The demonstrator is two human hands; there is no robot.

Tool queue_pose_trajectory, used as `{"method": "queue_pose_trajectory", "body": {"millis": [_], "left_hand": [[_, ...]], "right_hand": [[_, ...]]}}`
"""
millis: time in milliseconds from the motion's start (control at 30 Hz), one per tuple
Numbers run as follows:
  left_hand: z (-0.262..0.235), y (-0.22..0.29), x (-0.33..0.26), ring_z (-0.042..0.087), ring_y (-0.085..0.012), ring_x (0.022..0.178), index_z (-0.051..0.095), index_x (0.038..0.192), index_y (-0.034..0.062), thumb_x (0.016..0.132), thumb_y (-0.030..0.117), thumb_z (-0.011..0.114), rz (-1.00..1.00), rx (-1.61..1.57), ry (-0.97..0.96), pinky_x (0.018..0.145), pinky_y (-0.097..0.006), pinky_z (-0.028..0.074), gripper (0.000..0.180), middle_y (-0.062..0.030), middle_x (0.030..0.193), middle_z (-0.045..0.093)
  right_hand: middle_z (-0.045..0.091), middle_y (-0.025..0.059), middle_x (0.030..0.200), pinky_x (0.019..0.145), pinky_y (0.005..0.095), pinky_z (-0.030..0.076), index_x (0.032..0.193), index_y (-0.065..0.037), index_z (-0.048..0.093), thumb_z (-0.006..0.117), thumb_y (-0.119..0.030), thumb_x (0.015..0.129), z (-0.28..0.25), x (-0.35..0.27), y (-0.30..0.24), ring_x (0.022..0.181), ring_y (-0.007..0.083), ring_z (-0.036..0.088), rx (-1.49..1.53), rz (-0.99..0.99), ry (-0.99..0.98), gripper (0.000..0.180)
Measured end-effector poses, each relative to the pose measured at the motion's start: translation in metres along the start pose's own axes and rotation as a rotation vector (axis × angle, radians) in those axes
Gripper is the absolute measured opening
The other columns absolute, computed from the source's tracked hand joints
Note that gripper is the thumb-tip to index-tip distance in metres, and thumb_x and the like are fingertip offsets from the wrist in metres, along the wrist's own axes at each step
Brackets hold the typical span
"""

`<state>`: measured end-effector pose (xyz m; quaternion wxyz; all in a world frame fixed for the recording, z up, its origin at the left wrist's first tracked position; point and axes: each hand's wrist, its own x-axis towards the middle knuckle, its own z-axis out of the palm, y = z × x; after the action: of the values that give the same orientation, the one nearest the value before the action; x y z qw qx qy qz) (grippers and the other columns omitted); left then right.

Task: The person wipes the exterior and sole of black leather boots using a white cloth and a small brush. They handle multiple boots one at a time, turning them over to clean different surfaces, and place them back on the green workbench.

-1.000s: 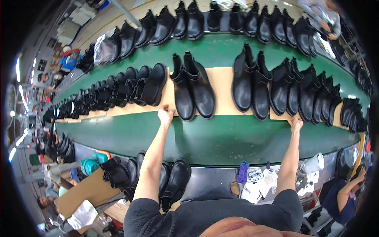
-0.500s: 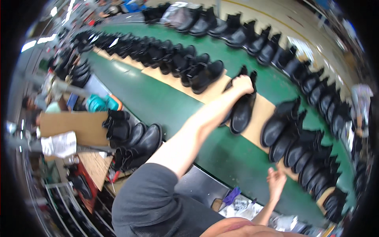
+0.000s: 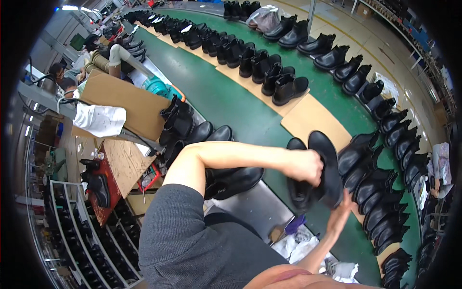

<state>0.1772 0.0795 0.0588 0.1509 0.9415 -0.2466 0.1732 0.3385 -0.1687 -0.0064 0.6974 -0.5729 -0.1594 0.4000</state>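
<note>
My left hand (image 3: 304, 166) is closed on a pair of black ankle boots, held above the near part of the green table. One boot (image 3: 326, 161) shows its dark sole; the other boot (image 3: 297, 190) hangs beside it, on the left. My right hand (image 3: 340, 212) is at the lower end of the sole-up boot, its fingers against the edge and partly hidden. Just right of the hands stands a row of black boots (image 3: 373, 185) with their toes toward me. A bare piece of tan cardboard (image 3: 315, 119) lies behind the held pair.
Another long row of black boots (image 3: 260, 65) stands on cardboard to the far left. More boots (image 3: 320, 45) line the table's far edge. Near my left elbow are several boots (image 3: 236, 182), a cardboard sheet (image 3: 120, 103) and a teal tape dispenser (image 3: 156, 86). A purple cloth (image 3: 295, 224) lies near my right forearm.
My left hand has lifted the boot pair off the cardboard and brought it nearer, turning one sole up. My right hand has come up to meet the boot. The view has shifted.
</note>
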Motion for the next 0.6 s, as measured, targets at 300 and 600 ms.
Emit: {"method": "queue_pose_trajectory", "body": {"millis": [300, 600], "left_hand": [[0.024, 0.122, -0.084, 0.058, -0.0303, 0.090, 0.069, 0.087, 0.0099, 0.071, 0.014, 0.066, -0.656, -0.211, 0.384, 0.082, -0.044, 0.045, 0.017, -0.0093, 0.097, 0.064], [0.130, 0.132, -0.145, 0.029, -0.0345, 0.138, 0.027, 0.145, -0.0035, 0.091, 0.071, 0.027, -1.993, -1.402, 0.447, 0.110, -0.053, 0.023, 0.092, -0.0203, 0.151, 0.029]], "right_hand": [[0.056, 0.0078, 0.127, 0.097, 0.0325, 0.042, 0.133, 0.002, 0.044, 0.061, -0.028, 0.092, 0.032, -0.116, 0.167, 0.117, 0.0200, 0.052, 0.365, 0.510, 0.114, 0.053], [0.048, 0.0111, 0.137, 0.105, 0.0343, 0.035, 0.141, -0.002, 0.039, 0.051, -0.053, 0.093, 0.049, -0.113, 0.177, 0.127, 0.0218, 0.044, 0.333, 0.592, 0.226, 0.070]]}}
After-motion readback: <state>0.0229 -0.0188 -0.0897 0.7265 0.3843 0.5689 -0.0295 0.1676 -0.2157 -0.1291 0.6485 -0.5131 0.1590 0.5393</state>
